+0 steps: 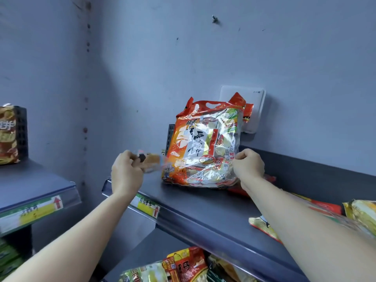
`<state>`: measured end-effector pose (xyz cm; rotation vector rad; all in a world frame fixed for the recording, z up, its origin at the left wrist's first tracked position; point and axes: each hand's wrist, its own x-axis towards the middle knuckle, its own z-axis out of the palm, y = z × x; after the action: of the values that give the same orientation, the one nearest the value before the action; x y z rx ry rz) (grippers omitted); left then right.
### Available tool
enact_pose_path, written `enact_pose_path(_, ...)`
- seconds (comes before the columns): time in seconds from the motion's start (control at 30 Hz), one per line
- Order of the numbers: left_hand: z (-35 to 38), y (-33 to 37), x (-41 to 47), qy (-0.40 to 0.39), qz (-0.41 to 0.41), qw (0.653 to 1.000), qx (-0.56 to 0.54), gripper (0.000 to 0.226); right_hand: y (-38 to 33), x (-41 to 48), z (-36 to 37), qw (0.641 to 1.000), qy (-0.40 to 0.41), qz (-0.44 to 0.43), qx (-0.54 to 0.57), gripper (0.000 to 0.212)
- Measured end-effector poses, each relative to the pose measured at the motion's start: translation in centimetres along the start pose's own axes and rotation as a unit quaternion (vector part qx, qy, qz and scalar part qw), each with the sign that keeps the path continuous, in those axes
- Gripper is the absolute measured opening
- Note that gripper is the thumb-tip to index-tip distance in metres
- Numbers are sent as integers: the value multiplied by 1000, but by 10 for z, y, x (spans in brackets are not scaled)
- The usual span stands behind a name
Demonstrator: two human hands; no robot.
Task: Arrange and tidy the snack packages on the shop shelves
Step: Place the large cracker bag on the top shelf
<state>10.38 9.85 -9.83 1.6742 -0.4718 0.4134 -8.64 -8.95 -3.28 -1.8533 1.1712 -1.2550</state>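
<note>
A large snack bag (205, 147), orange and red with a clear crinkled front and a cut-out carry handle at its top, stands upright at the centre of the frame on a dark grey shelf (203, 206). Its top is in front of a white box (256, 110) fixed to the blue-grey wall (203, 58). The right hand (248, 164) grips the bag's right edge about halfway down, fingers curled in around the plastic. The left hand (126, 173), left of centre, is clenched around a small packet (149, 159) in clear wrap (blurred, with something orange and something dark inside). The packet's far end reaches the bag's lower left side, though whether the two touch cannot be told. A yellow-and-green price label (147, 206) with a red arrow sits in the shelf's front rail, just below the left wrist. Right of the bag, a red package (271, 178) lies flat on the shelf just past the right hand. Farther along, at the right edge of the frame, lie a red-and-gold packet (262, 224) and a yellow bag (362, 214). At the left edge, a brown snack bag (7, 135) stands on a separate shelf (30, 180). More colourful packages (183, 265) fill the shelf below, at bottom centre.
</note>
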Motion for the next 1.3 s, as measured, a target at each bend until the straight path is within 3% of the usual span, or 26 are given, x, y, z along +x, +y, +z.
enact_pose_path(0.17,-10,11,4,-3,7,992,-122,29,1,4,12,970,-140,151,127,24)
enact_pose_path(0.27,-12,23,1,-22,-3,985,-173,45,-1,2,15,955,-178,176,163,25)
enact_pose_path(0.33,-10,30,-4,-22,7,986,-164,42,-5,-3,14,949,-194,179,172,25)
enact_pose_path(0.53,0,41,-19,-30,-5,989,-141,35,-14,-12,18,951,-229,151,143,20)
enact_pose_path(0.7,9,48,-27,-31,-5,990,-137,25,-17,-27,10,974,-209,11,85,45)
enact_pose_path(0.87,22,66,-35,-33,-9,986,-162,22,-20,-45,-13,920,-379,-21,93,95)
enact_pose_path(0.9,25,71,-38,-28,-20,984,-174,23,-17,-46,-16,913,-399,-14,79,98)
enact_pose_path(0.93,30,76,-40,-24,-37,980,-192,24,-14,-46,-20,909,-410,-10,76,85)
enact_pose_path(1.0,41,84,-47,-24,-86,968,-235,21,-7,-46,-30,915,-390,-4,106,48)
enact_pose_path(1.1,56,92,-62,-75,-133,943,-295,20,-1,-43,-52,935,-307,5,175,18)
enact_pose_path(1.2,65,107,-87,-183,-158,905,-351,20,4,-33,-78,944,-211,43,251,16)
enact_pose_path(1.3,71,126,-110,-325,-108,883,-322,19,9,-21,-111,967,-107,29,230,19)
